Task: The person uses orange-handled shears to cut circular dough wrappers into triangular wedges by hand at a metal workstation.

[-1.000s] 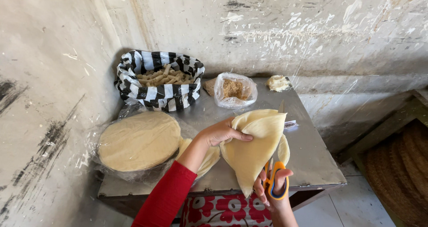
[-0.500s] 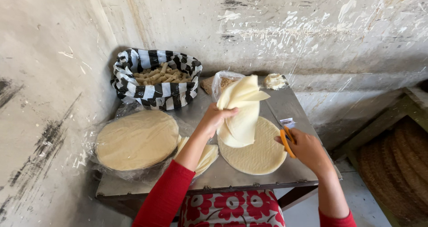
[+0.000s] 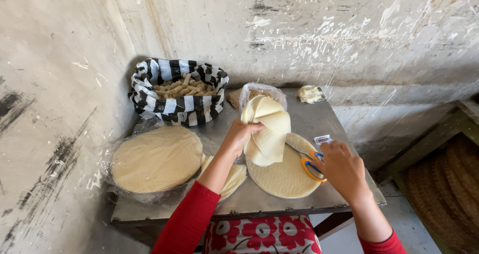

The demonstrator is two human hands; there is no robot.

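Pale folded wrapper (image 3: pixel 267 132) hangs from left hand (image 3: pixel 240 137).

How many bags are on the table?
2. A black-and-white striped bag of rolls sits at the back left by the wall. A clear plastic bag stands right of it, partly hidden behind the folded wrappers in the left hand.

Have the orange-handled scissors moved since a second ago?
Yes. The scissors went from hanging below the table's front edge to lying on the round sheet on the table, under the right hand.
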